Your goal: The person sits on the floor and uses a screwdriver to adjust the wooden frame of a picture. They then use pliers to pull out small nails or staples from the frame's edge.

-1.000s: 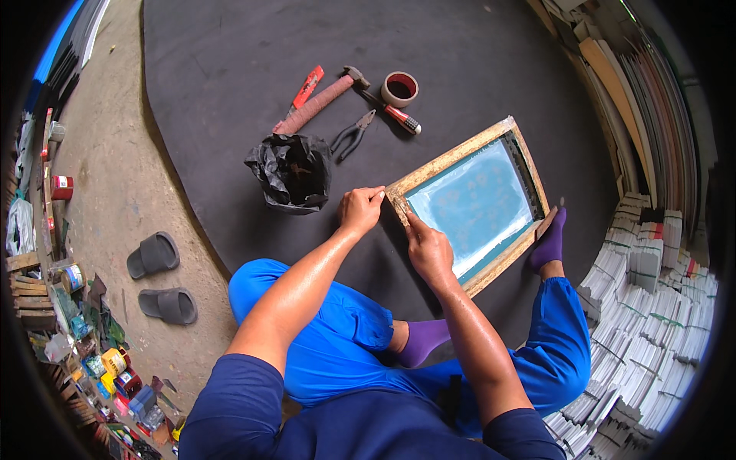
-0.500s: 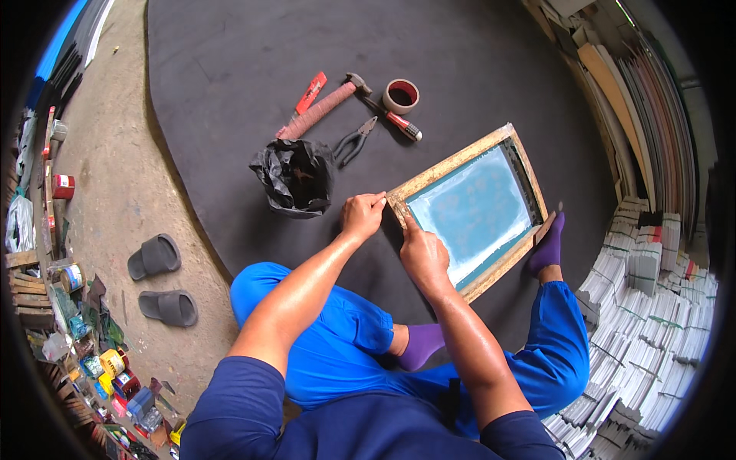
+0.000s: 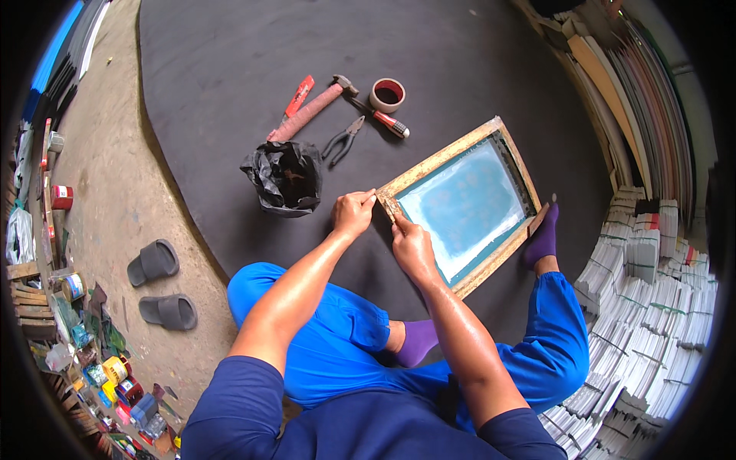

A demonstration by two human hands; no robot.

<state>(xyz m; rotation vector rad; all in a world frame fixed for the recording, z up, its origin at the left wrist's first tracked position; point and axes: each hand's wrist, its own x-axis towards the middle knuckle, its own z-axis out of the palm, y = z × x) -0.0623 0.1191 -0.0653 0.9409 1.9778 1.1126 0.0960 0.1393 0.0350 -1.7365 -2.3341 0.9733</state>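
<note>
"Starting close, just beyond the blue trousers [image 3: 337, 372], what to report?"

"First, the right hand [image 3: 414, 251], with fingers folded onto the near-left bar of the wooden frame [image 3: 440, 162], seemingly gripping it."

"And about the left hand [image 3: 353, 214]?"

"Closed too, with thumb and forefinger drawn together at the left corner of the frame. Cannot tell the thing pinched there, wood or something small."

"Where to find the frame itself?"

"Slantwise over the black mat [image 3: 429, 61], between the hands and the foot in a purple sock [image 3: 545, 234]."

"Any change against half a second ago?"

"Very little. Noting only a small leftward slide in the view, common to frame, black bag [image 3: 267, 185], pliers [image 3: 343, 142], hammer [image 3: 310, 113] and roll of tape [image 3: 376, 104]. Most likely meaning a turn of the head, not a move of the frame."

"And for the work?"

"Judging by the same hold at the same corner, still busy with this edge, without visible progress."

"Farther away?"

"Tan boards [image 3: 613, 115], leaning upright."
</note>
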